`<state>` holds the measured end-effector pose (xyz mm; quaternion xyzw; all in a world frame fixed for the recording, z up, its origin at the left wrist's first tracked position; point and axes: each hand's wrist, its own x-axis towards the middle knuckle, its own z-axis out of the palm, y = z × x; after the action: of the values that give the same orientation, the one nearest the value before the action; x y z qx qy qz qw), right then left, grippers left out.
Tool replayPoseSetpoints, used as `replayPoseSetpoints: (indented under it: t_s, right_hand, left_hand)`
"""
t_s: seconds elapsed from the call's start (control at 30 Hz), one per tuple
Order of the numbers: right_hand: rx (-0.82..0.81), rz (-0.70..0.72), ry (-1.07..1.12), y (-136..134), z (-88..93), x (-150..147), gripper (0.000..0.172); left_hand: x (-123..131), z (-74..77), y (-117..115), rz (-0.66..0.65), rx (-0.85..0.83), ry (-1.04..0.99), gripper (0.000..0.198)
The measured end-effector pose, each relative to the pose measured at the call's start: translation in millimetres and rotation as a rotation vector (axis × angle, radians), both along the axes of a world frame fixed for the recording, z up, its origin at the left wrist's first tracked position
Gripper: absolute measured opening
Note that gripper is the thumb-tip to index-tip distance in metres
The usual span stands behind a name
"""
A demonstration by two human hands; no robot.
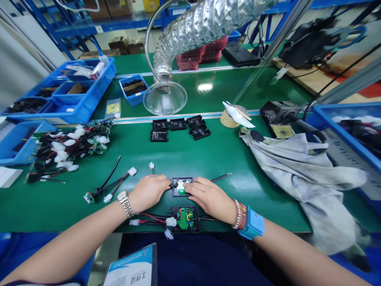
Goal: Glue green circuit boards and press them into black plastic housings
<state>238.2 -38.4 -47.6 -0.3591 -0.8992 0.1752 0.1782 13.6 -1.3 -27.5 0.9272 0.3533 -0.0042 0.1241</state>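
A small black plastic case (pixel 190 193) holding a green circuit board (pixel 180 187) lies in front of me between my hands. My left hand (pixel 150 192) is closed, its fingertips pinching the black cable at the case's left edge; the wire's grip point is mostly hidden. My right hand (pixel 210 198) has its fingers bent together over the case's right side, fingertips pressing on the board. A black cable (pixel 222 177) sticks out beyond my right hand. A white connector (pixel 151 165) shows above my left hand. Nearer me lies a second case (pixel 196 226) with a wired board (pixel 186 218).
Several black cases (pixel 177 124) lie farther back, below a fume funnel (pixel 165 99). Left are a pile of wired boards (pixel 68 147), a loose wired board (pixel 88 197) and blue bins (pixel 89 97). A soldering-iron stand (pixel 278 115), tape roll (pixel 229 120) and cloth (pixel 282 167) sit right.
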Motion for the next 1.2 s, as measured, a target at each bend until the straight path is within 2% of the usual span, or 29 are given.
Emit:
replayPoseSetpoints:
  t_s: [0.17,0.33,0.43,0.53,0.63,0.8,1.0,1.2]
  right_hand:
    - [-0.003,0.019,-0.132,3.3,9.9,-8.1,0.035]
    - [0.043,-0.042,-0.277,3.0,13.5,-20.1,0.025]
    - [0.043,-0.042,-0.257,1.5,10.7,-20.2,0.027]
    - [0.027,-0.046,-0.204,0.9,6.1,-17.2,0.038]
    - [0.029,-0.064,-0.173,0.9,2.3,-15.6,0.042]
    - [0.039,-0.054,-0.160,1.9,0.9,-16.3,0.039]
    - [0.043,-0.041,-0.135,2.8,0.7,-15.2,0.038]
    - [0.000,-0.039,-0.134,3.8,0.1,-14.3,0.042]
  left_hand:
    - [10.1,4.0,-7.9,-0.063,0.132,0.154,0.015]
    - [18.9,0.4,-20.6,-0.092,0.213,0.221,0.018]
    - [10.1,-8.1,-21.5,-0.046,0.211,0.104,0.019]
    - [-3.2,-16.9,-15.7,0.005,0.158,-0.100,0.022]
    - [-9.4,-22.3,-9.1,-0.002,0.121,-0.215,0.027]
    - [-2.8,-22.9,-6.9,-0.030,0.095,-0.216,0.029]
    - [1.8,-23.7,-17.3,-0.039,0.213,-0.124,0.029]
    - [-6.5,-28.7,-16.3,-0.001,0.183,-0.220,0.025]
